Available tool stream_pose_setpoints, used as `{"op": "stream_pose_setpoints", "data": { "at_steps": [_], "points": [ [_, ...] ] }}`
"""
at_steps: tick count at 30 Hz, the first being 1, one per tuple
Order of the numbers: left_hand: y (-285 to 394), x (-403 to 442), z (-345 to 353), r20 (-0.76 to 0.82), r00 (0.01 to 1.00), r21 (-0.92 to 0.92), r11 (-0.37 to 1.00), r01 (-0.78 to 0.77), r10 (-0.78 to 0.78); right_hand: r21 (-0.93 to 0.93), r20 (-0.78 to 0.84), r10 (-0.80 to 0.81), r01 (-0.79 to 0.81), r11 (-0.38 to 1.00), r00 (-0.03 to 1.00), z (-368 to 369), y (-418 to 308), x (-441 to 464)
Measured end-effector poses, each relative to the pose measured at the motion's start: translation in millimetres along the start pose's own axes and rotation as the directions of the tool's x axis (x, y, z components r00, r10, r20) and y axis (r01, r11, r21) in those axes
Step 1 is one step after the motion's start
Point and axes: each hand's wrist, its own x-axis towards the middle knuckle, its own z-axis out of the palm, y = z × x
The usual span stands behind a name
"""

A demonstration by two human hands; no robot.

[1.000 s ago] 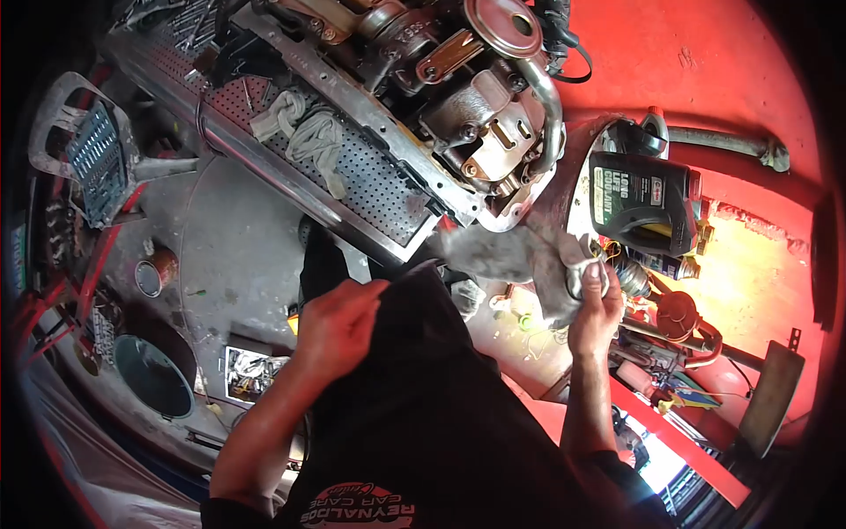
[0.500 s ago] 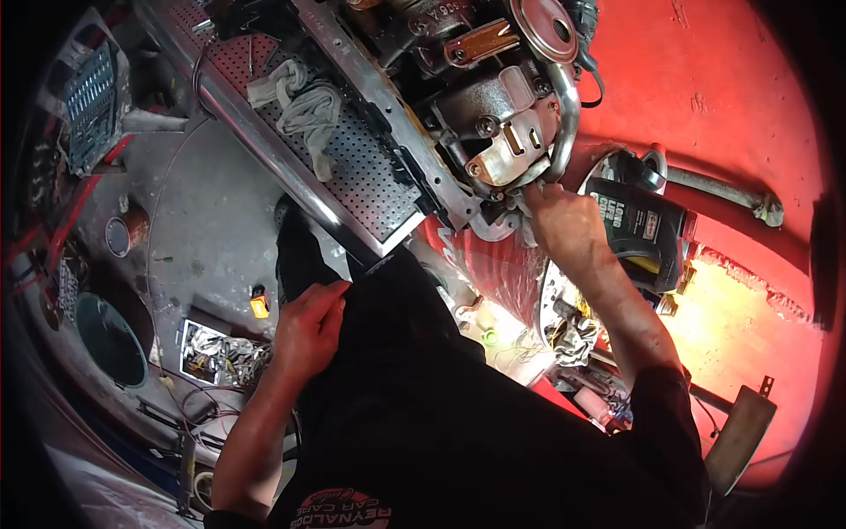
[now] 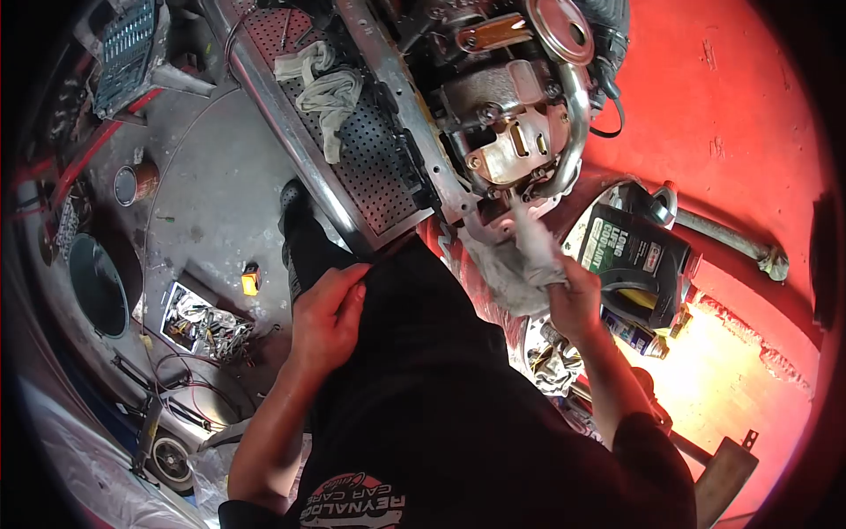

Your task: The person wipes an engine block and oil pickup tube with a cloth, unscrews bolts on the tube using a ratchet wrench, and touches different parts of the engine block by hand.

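A pale grey rag (image 3: pixel 515 273) hangs from my right hand (image 3: pixel 577 304), whose fingers are closed on it. The rag is partly blurred and lies just below the lower end of the metal engine assembly (image 3: pixel 502 106), near its curved pipe. My left hand (image 3: pixel 329 317) rests against the dark clothing by my lap, at the lower corner of the perforated metal tray (image 3: pixel 366 167). Its fingers are curled together; whether something thin is between them is hidden.
Crumpled cloth gloves (image 3: pixel 330 93) lie on the perforated tray. Right of the engine stands a coolant jug (image 3: pixel 626 256). At the left are a socket set (image 3: pixel 128 53), a can (image 3: pixel 137 184), a bucket (image 3: pixel 97 284) and a box of metal parts (image 3: pixel 198 322) on the floor.
My right hand has drawn back down from the engine's lower end, and the rag now shows in full. My left hand stays near my lap. The view has shifted slightly.
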Motion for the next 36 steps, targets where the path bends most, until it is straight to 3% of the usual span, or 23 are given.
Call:
{"op": "stream_pose_setpoints", "data": {
  "at_steps": [2,4,6,10,12,13,16,18,20,22,24,26,28,30,32,33,34,36],
  "points": [
    [9,4,8,0.034,0.999,-0.001,1.0,-0.029,0.029,-0.025,-0.339,0.002,-0.011,1.0,0.941,6,-3,1],
    [13,10,17,0.058,0.987,0.013,0.989,-0.15,0.149,-0.382,-0.24,-0.37,0.263,0.886,0.897,8,11,19],
    [17,14,18,0.075,0.982,0.042,0.983,-0.177,0.174,-0.552,-0.035,-0.393,0.31,0.774,0.919,11,-1,51],
    [20,11,5,0.059,0.988,0.139,0.979,-0.151,0.144,-0.592,0.015,-0.514,0.422,0.687,0.858,-4,32,70],
    [14,5,-2,0.049,0.991,0.139,0.982,-0.127,0.121,-0.499,0.085,-0.596,0.552,0.668,0.798,-21,49,72],
    [12,2,-7,0.041,0.994,0.15,0.983,-0.105,0.1,-0.532,0.127,-0.648,0.602,0.595,0.751,-33,53,78],
    [9,-4,-17,0.056,0.997,0.146,0.987,-0.063,0.055,-0.633,0.155,-0.544,0.506,0.586,0.824,-51,76,73],
    [4,-2,-25,0.087,0.996,0.13,0.99,-0.048,0.037,-0.869,0.047,-0.212,0.145,0.473,0.976,-59,76,68],
    [-1,2,-32,0.119,0.987,0.093,0.988,-0.121,0.11,-0.758,-0.191,0.053,-0.181,0.626,0.98,-62,52,47],
    [4,11,-42,0.147,0.981,0.101,0.984,-0.146,0.13,-0.518,-0.382,0.062,-0.269,0.812,0.922,-45,25,23],
    [10,24,-43,0.178,0.973,0.111,0.98,-0.166,0.145,-0.219,-0.463,0.211,-0.341,0.914,0.861,-31,4,8],
    [19,40,-33,0.161,0.923,0.136,0.918,-0.372,0.35,0.298,-0.451,0.479,-0.379,0.876,0.753,-22,9,-1],
    [34,55,-20,0.198,0.904,0.176,0.894,-0.413,0.379,0.445,-0.343,0.511,-0.342,0.827,0.788,-31,15,3],
    [50,68,-3,0.229,0.887,0.218,0.867,-0.449,0.402,0.396,-0.311,0.412,-0.277,0.875,0.857,-43,14,18],
    [63,80,17,0.242,0.847,0.295,0.796,-0.529,0.473,0.298,-0.169,0.416,-0.356,0.886,0.893,-62,22,45],
    [69,84,26,0.248,0.851,0.301,0.798,-0.521,0.462,0.24,-0.154,0.315,-0.274,0.931,0.936,-66,33,59],
    [76,86,34,0.242,0.861,0.311,0.804,-0.506,0.448,0.141,-0.056,0.319,-0.309,0.941,0.946,-75,31,78],
    [87,89,48,0.227,0.896,0.376,0.814,-0.442,0.382,0.015,0.113,0.228,-0.231,0.973,0.967,-86,44,110]
  ]
}}
